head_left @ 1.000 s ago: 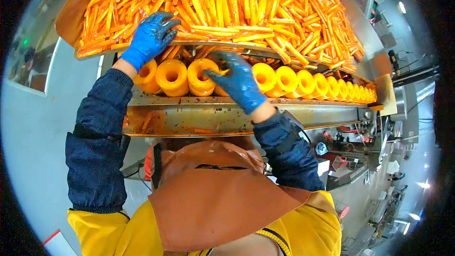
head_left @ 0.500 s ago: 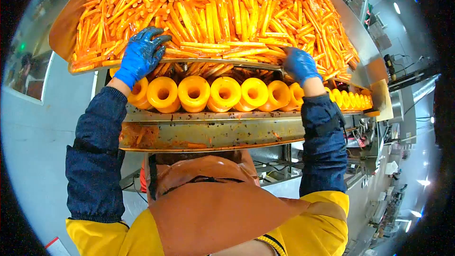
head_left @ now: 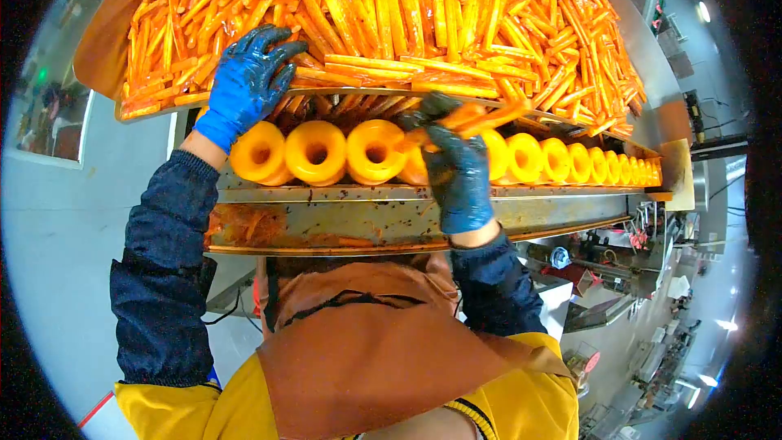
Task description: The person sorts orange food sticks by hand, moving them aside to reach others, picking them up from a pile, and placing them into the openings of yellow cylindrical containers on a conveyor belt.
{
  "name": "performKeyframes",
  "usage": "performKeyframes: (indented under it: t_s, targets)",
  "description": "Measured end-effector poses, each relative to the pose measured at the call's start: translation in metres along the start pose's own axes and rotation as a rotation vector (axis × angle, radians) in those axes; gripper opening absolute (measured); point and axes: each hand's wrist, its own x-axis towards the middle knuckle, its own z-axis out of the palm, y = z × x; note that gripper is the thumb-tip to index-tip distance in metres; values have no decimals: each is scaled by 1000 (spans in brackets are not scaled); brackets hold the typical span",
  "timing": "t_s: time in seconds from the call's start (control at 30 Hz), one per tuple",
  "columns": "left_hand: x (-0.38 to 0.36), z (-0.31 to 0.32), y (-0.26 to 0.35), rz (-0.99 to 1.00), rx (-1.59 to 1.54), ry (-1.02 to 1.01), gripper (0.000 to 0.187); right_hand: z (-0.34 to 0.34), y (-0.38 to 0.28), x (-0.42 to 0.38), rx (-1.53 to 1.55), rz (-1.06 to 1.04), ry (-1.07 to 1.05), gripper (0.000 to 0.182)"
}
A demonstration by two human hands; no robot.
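A big heap of sauce-coated orange sticks (head_left: 391,24) lies on a metal tray. My left hand (head_left: 247,85), in a blue glove stained dark, rests at the tray's front rim with fingers spread over the nearest sticks. My right hand (head_left: 458,175), in a glove smeared dark, is closed around a few orange sticks (head_left: 489,116). It is over a row of yellow round cups with holes in the middle (head_left: 315,153), just below the tray. The held sticks' lower ends are partly hidden by the fingers, and motion blurs them.
A metal trough (head_left: 350,226) with orange residue and dark specks runs in front of the cups. The cup row stretches right to a pale board (head_left: 676,175). More sticks show in the dark gap under the tray rim. Machinery stands at the right.
My right hand has moved left and down from the tray's edge, with orange sticks now in it. My left hand stays at the rim. The view has shifted slightly.
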Motion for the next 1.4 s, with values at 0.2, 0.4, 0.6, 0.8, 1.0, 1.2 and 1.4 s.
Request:
performKeyframes:
  t_s: [0.2, 0.4, 0.6, 0.8, 1.0, 1.2, 1.4]
  targets:
    - [0, 4, -4, 0, -6, 21, 28, 14, 13, 1, -621, -287, -13, 28]
    - [-2, 6, -4, -11, -4, 24, 28, 39, 53, 5, -489, -136, -168, 31]
    - [-6, -4, -7, 54, -174, 142, 34, 43, 43, 14, -797, -408, -217, 38]
    - [-5, -11, -23, -39, -89, 182, 31, 81, -24, 53, -1773, -923, -381, 34]
    - [-4, -2, -29, -40, 2, 149, 28, 78, -31, 112, -2054, -579, -816, 39]
    - [-5, -1, -27, -49, 13, 149, 25, 74, -56, 71, -1256, -416, -254, 32]
    - [-6, 2, -28, -54, 23, 135, 25, 43, 26, 23, -697, -190, -278, 38]
